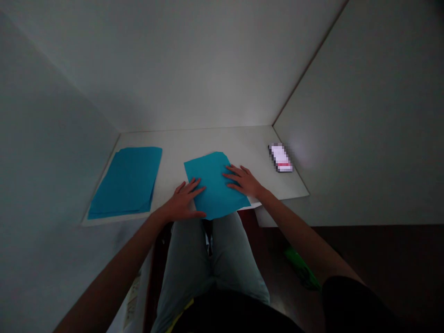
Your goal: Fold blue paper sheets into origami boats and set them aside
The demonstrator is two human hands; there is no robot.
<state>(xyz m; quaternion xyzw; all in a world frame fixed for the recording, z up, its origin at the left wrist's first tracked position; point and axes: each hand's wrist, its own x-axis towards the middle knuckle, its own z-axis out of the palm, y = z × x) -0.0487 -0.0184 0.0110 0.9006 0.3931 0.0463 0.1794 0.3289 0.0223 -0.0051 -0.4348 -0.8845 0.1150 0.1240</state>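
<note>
A blue sheet of paper (217,187) lies in front of me near the desk's front edge, turned at a slight angle. Its near edge reaches the desk's front edge. My left hand (183,203) rests with fingers spread on the sheet's left side, the thumb by the near left corner. On the right side, my right hand (244,181) lies flat with its fingers apart on the paper. Neither hand grips anything. A stack of blue sheets (126,180) sits at the left end of the desk, its edges slightly uneven.
The white desk (180,141) has walls on its left, back and right. A phone (280,158) with a lit, blurred screen lies at the right end. Something green (301,266) is on the dark floor at the lower right. My legs are below the desk edge.
</note>
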